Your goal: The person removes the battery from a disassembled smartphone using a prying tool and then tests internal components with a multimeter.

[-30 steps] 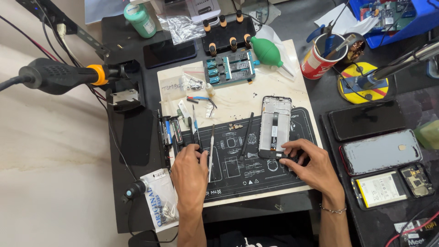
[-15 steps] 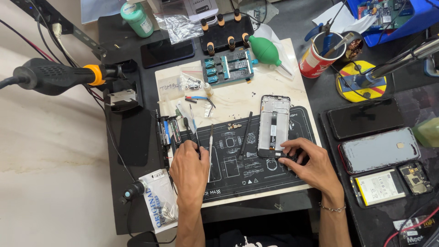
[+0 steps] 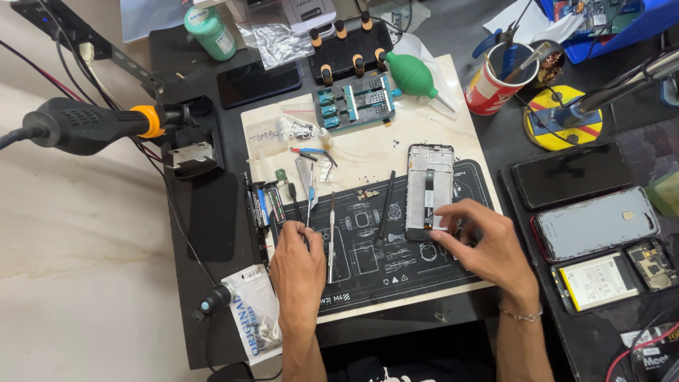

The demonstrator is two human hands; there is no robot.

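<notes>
Fingertips (image 3: 440, 228) of your right hand (image 3: 488, 247) pinch together on the lower end of the opened grey phone frame with its exposed board and flex strip (image 3: 428, 189), thumb below and forefinger above. That phone lies upright on the right half of the black printed repair mat (image 3: 368, 272), close to the mat's right edge.

Your left hand (image 3: 298, 265) rests palm down near the mat's left edge, fingers loosely curled together and pointing at the row of thin metal tools. Whether they actually grip one, you cannot tell; the nearest is a slim silver tweezer (image 3: 331, 237) lying just beside your forefinger, with a black plastic pry stick (image 3: 385, 209) further right, between it and the phone.

Beyond the mat's far edge, a cream sheet (image 3: 368, 152) carries a teal-and-black clamp fixture (image 3: 355, 102) and a green rubber air blower (image 3: 414, 74). Off the left edge sits a black hot-air handle with an orange collar (image 3: 92, 126). Along the bench's right side lie several dismantled phones (image 3: 598, 223).
</notes>
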